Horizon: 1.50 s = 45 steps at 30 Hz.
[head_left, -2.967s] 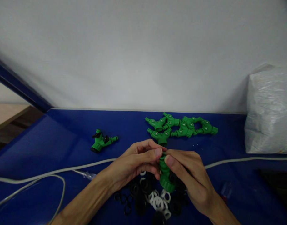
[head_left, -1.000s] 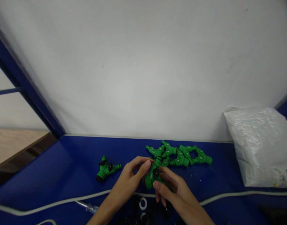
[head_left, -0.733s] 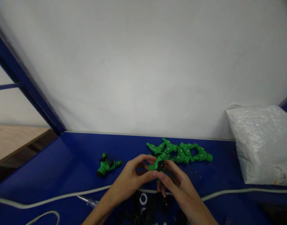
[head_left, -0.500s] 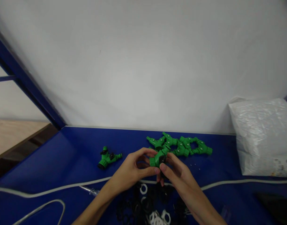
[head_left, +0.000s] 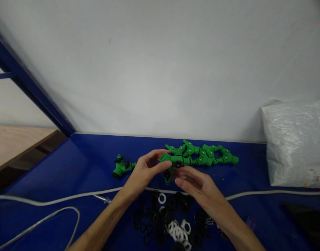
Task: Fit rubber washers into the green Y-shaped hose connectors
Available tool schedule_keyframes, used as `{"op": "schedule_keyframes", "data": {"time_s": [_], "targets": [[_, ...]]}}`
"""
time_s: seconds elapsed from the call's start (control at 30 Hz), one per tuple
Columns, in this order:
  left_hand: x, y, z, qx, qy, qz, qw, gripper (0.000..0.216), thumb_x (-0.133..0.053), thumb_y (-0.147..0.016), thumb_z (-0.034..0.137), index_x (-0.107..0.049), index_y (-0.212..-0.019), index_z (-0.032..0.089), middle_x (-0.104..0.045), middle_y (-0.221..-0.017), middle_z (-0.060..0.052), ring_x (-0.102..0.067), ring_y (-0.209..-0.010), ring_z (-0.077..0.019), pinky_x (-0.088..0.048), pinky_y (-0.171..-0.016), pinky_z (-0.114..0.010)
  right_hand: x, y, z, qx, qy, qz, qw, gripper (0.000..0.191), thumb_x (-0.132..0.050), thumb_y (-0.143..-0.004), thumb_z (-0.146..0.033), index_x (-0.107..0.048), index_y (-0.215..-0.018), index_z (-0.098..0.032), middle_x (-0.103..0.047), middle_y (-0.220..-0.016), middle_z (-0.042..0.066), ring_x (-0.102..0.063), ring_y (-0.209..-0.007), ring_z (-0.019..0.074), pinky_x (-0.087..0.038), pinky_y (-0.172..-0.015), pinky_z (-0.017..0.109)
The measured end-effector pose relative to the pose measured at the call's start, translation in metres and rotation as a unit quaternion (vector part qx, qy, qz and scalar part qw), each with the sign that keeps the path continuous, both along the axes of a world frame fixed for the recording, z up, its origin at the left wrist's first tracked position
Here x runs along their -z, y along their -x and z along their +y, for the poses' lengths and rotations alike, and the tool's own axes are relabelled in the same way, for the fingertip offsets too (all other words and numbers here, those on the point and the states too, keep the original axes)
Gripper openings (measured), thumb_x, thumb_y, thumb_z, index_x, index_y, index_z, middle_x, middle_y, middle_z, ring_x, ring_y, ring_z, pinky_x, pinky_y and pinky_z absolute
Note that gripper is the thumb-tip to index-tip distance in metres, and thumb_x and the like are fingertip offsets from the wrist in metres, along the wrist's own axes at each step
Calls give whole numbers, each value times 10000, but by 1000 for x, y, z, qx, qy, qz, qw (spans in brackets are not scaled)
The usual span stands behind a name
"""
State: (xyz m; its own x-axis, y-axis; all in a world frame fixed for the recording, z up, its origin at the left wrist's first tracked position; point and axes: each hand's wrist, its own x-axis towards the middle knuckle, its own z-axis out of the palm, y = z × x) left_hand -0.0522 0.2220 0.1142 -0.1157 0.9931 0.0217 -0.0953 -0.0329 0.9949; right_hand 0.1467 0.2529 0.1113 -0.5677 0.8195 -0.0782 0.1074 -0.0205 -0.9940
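My left hand (head_left: 149, 166) grips a green Y-shaped hose splitter (head_left: 177, 159) with black valve levers, thumb in front and fingers behind it. One branch of the splitter points right and another points down. Just below and right of it is my right hand (head_left: 197, 181), its thumb and fingers apart and curved, with nothing visible between them. Whether its fingertips touch the splitter, I cannot tell. A similar green splitter with black levers (head_left: 120, 167) lies on the blue table to the left. Behind my hands several green splitters without levers (head_left: 207, 153) lie in a cluster.
Black rings (head_left: 146, 228) and white rings (head_left: 178, 233) are heaped below my hands. A pale cable (head_left: 254, 203) crosses the blue table (head_left: 92, 157). A screwdriver (head_left: 103, 198) lies beside my left forearm. At right stands a plastic-wrapped package (head_left: 295, 143), with a dark flat object (head_left: 306, 223) nearer.
The splitter has been turned, so a branch now points right and another down. My right hand has come away from its front and opened, while my left hand keeps hold. The view has shifted slightly.
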Motion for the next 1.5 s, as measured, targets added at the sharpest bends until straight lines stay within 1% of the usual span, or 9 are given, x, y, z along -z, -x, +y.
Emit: {"op": "schedule_keyframes", "data": {"time_s": [0.07, 0.17, 0.3, 0.6, 0.8, 0.97, 1.1, 1.2, 1.5], "targets": [[0, 4, 1, -45, 3, -27, 999, 363, -740, -867, 426, -744, -1176, 233, -727, -1149, -47, -623, -1078, -181, -469, -917, -254, 0, -4, 2, -20, -67, -69, 995, 256, -723, -879, -464, -745, -1000, -240, -743, -958, 27, -682, -902, 201, -512, -812, 313], [0, 6, 3, -69, 26, -60, 995, 477, -669, -897, 520, -702, -1263, 215, -722, -1141, -86, -653, -1002, -211, -540, -751, -268, -1, -9, 1, -79, -156, -136, 975, 134, -692, -926, -368, -759, -933, -251, -698, -851, -1, -633, -782, 166, -483, -724, 285], [1, 4, 4, -67, 45, -87, 993, 517, -668, -882, 547, -680, -1270, 206, -693, -1149, -101, -677, -856, -209, -562, -583, -277, 2, -4, -8, -129, -254, -152, 946, 118, -655, -963, -217, -767, -956, -253, -660, -925, 11, -615, -882, 165, -474, -803, 290], [-1, 0, 3, -61, 41, -102, 992, 445, -786, -808, 425, -715, -1150, 148, -682, -960, -46, -595, -732, -115, -413, -574, -206, 18, 9, -26, -158, -375, -225, 886, 212, -616, -942, -72, -768, -992, -211, -612, -990, 61, -600, -983, 228, -527, -862, 384], [-1, -2, 0, -40, 34, -51, 997, 408, -799, -789, 372, -731, -1145, 185, -708, -949, -33, -603, -824, -157, -432, -686, -239, 28, 11, -28, -145, -427, -241, 859, 203, -687, -889, -81, -749, -1005, -235, -627, -991, 47, -620, -990, 257, -541, -904, 466], [1, -3, -1, -15, 25, -30, 999, 396, -813, -779, 324, -733, -1156, 233, -733, -1069, -29, -628, -977, -185, -449, -798, -247, 34, 12, -30, -151, -436, -248, 852, 180, -668, -896, -71, -710, -984, -223, -624, -1021, 51, -621, -998, 253, -548, -911, 469], [1, -3, 0, -9, 28, -71, 997, 371, -790, -810, 366, -742, -1142, 207, -729, -985, -35, -633, -853, -158, -449, -691, -231, 36, 14, -30, -158, -446, -255, 843, 168, -642, -909, -62, -681, -989, -205, -627, -1045, 63, -617, -1023, 267, -549, -924, 488], [0, -3, 1, -3, 48, -138, 989, 344, -736, -865, 408, -754, -1119, 178, -735, -1054, -63, -643, -770, -120, -443, -624, -202, 36, 15, -30, -162, -450, -260, 839, 145, -625, -919, -61, -662, -976, -190, -622, -1052, 72, -615, -1028, 273, -554, -922, 498], [-2, -1, 4, -20, 148, -243, 958, 338, -653, -930, 444, -786, -1075, 169, -762, -1128, -88, -668, -671, -71, -505, -604, -140, 33, 14, -31, -160, -477, -251, 827, 170, -625, -896, -34, -646, -992, -174, -642, -1097, 95, -641, -1051, 272, -562, -952, 473]]}}
